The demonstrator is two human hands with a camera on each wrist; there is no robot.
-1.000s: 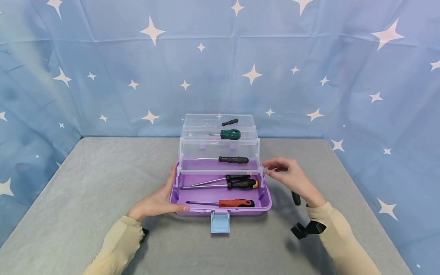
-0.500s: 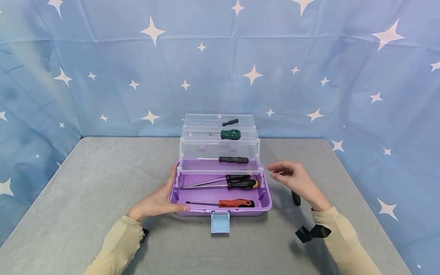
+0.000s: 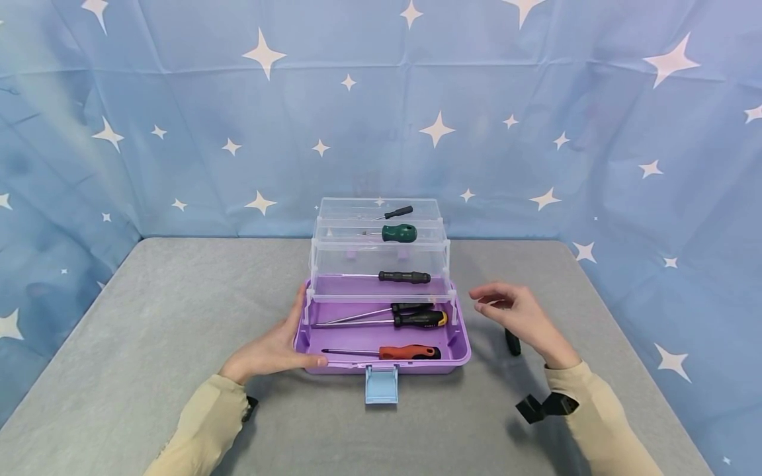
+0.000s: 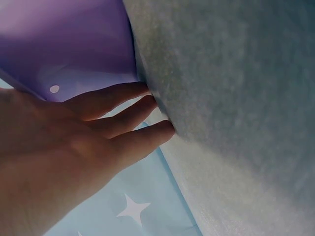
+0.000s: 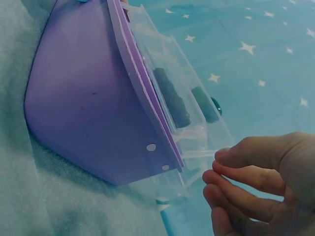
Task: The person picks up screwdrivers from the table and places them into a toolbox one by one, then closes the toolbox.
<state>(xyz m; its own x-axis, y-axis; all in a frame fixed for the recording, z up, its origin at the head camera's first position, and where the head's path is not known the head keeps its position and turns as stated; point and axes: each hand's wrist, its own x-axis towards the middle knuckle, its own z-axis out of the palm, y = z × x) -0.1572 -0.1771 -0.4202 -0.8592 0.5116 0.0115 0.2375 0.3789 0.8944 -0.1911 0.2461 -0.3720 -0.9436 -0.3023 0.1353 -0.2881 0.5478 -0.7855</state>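
A purple toolbox (image 3: 461, 360) stands with its clear trays (image 3: 321, 287) raised in tiers. My left hand (image 3: 270, 347) rests at its left front corner, thumb along the front rim and straight fingers (image 4: 142, 135) against the side. Beside the right end, my right hand (image 3: 516, 316) hovers with loosely bent fingers, nothing between them. An orange-and-black screwdriver (image 3: 411, 352) lies at the front of the box, with a yellow-tipped black screwdriver (image 3: 419, 319) and another black-handled one (image 3: 405, 307) behind it. The trays hold a black screwdriver (image 3: 405, 277), a green-handled screwdriver (image 3: 399, 233) and a small black-handled one (image 3: 399, 212).
A dark-handled object (image 3: 512, 342) lies on the grey table (image 3: 149, 317) right of the box, partly hidden by the right hand. The light-blue latch (image 3: 381, 385) hangs at the box's front. A starry blue cloth (image 3: 381, 99) rises behind the table.
My right hand has drawn away from the toolbox's right end, moving right and slightly toward me. The left hand, the box and the screwdrivers have stayed in place.
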